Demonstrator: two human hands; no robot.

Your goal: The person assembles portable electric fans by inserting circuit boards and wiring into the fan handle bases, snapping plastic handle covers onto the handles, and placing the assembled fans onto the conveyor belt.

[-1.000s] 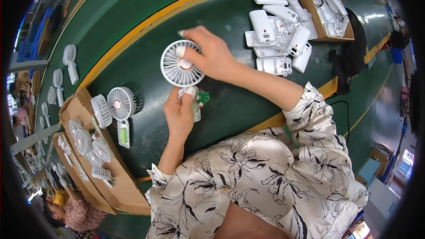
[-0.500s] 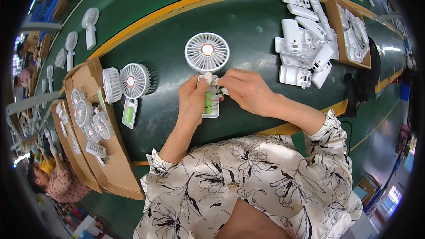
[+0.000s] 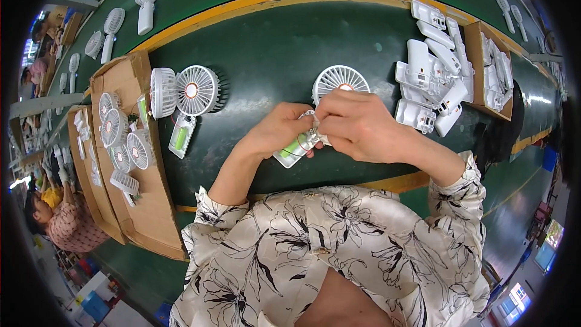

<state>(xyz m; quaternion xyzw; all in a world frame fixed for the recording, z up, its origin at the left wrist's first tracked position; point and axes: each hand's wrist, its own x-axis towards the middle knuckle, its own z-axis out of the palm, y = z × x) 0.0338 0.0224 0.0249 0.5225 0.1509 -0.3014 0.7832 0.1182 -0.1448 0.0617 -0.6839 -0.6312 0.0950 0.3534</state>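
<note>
A small white hand fan with a round grille [image 3: 341, 79] lies on the green table in front of me. Its open white handle with a green battery [image 3: 293, 149] is between my hands. My left hand [image 3: 275, 130] grips the handle from the left. My right hand [image 3: 357, 124] pinches the top of the handle, just below the grille, and covers the joint. Both sleeves are white with a black flower print.
Two more fan heads [image 3: 187, 91] with an open handle lie to the left, beside a cardboard tray [image 3: 130, 79] of several fan heads. A pile of white handle shells [image 3: 430, 79] and a cardboard box [image 3: 493, 72] sit to the right. Another person [image 3: 63, 224] sits at far left.
My hands have come closer together on the fan's handle. The right hand left the fan grille and now pinches the handle's top. The view has shifted so the fan sits nearer the centre.
</note>
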